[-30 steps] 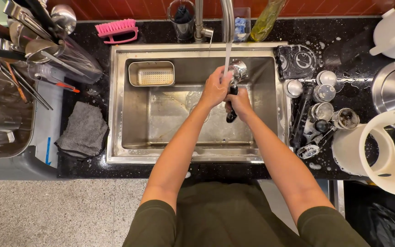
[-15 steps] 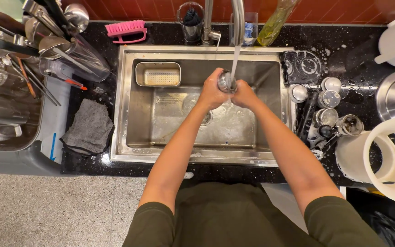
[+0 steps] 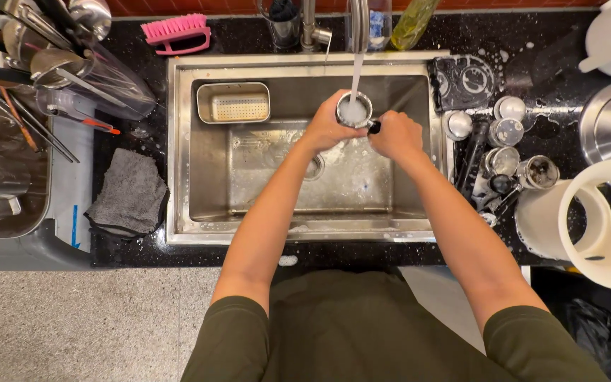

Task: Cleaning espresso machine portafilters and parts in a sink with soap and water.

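The small metal cup (image 3: 354,110) now sits upright under the water stream (image 3: 356,76), its mouth filling, where a second ago it was tilted and lower. Both the left hand (image 3: 328,127) and right hand (image 3: 394,134) have risen toward the faucet.

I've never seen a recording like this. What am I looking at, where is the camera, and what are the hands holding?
There is no machine here: a person wears a camera on the head, so you look straight down at their two bare arms over a steel sink. The left hand grips a small metal cup under water running from the tap. The right hand holds what seems to be the cup's dark handle. On the black counter lie a grey cloth, a pink brush, small metal parts and a white jug. A dish rack stands at left.
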